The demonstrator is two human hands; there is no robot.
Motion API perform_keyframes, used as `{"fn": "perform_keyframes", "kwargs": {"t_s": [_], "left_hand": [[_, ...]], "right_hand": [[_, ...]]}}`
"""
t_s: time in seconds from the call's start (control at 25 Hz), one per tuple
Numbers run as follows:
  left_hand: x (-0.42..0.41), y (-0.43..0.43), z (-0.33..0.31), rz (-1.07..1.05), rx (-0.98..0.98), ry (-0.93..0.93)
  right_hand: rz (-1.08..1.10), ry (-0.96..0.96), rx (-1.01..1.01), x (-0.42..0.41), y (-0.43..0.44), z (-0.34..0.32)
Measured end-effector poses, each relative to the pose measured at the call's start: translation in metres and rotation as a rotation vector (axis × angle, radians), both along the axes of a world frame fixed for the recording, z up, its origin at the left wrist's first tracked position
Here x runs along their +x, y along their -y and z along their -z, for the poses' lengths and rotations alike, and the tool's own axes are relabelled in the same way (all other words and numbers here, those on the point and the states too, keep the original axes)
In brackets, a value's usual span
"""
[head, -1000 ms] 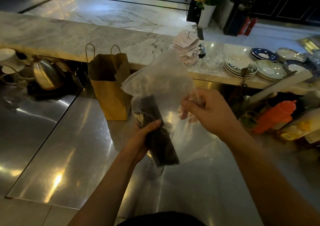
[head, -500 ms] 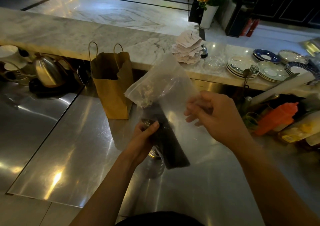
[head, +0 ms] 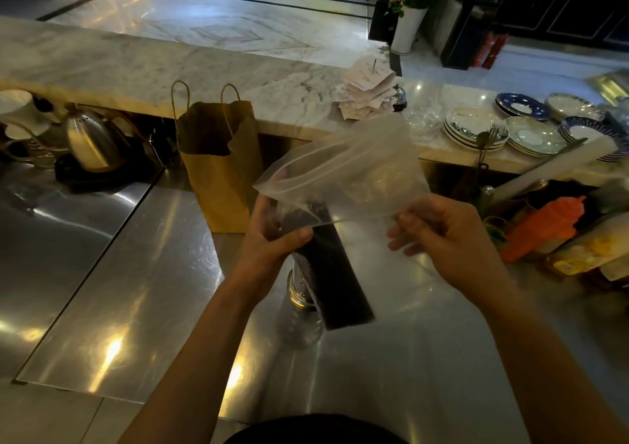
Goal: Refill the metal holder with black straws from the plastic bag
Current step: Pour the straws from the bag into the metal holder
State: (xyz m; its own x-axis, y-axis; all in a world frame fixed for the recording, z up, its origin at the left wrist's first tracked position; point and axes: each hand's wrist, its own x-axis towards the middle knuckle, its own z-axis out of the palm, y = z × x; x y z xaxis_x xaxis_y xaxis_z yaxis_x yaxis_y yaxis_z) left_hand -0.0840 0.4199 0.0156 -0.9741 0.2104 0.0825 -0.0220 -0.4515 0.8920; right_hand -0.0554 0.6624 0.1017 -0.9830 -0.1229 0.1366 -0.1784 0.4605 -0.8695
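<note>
Steel worktop (head: 136, 290) is carrying a brown paper bag (head: 221, 178) at the left, and beside it the left hand (head: 269, 239) is gripping the black straws (head: 337, 283) through the clear plastic bag (head: 350, 171), above the metal holder (head: 299, 293), while the right hand (head: 442, 236) is pinching the bag's open edge.

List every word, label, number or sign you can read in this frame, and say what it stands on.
Nothing here can be read as text.
On the paper slips: faint print, too blurred to read.
On the yellow bottle label: too small and blurred to read.
On the plastic bag and the brown paper bag: no print visible.
</note>
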Motion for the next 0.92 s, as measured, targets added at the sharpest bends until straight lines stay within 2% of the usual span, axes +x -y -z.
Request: {"fn": "perform_keyframes", "kwargs": {"t_s": [0.2, 0.32, 0.48, 0.76, 0.92], "left_hand": [[0.003, 0.009, -0.02, -0.032, -0.186, -0.151], [0.002, 0.014, -0.023, -0.186, -0.258, -0.151], [0.002, 0.028, -0.027, -0.261, -0.511, -0.175], [0.013, 0.038, -0.017, -0.097, -0.336, -0.208], [0.015, 0.032, -0.023, -0.225, -0.518, -0.259]], "right_hand": [[-0.003, -0.006, 0.0, 0.0, -0.006, 0.004], [-0.006, 0.004, 0.007, 0.001, -0.01, 0.007], [0.003, 0.021, -0.039, 0.003, -0.017, 0.007], [0.025, 0.04, -0.07, 0.002, -0.019, 0.008], [0.008, 0.078, -0.053, 0.003, -0.023, 0.012]]}}
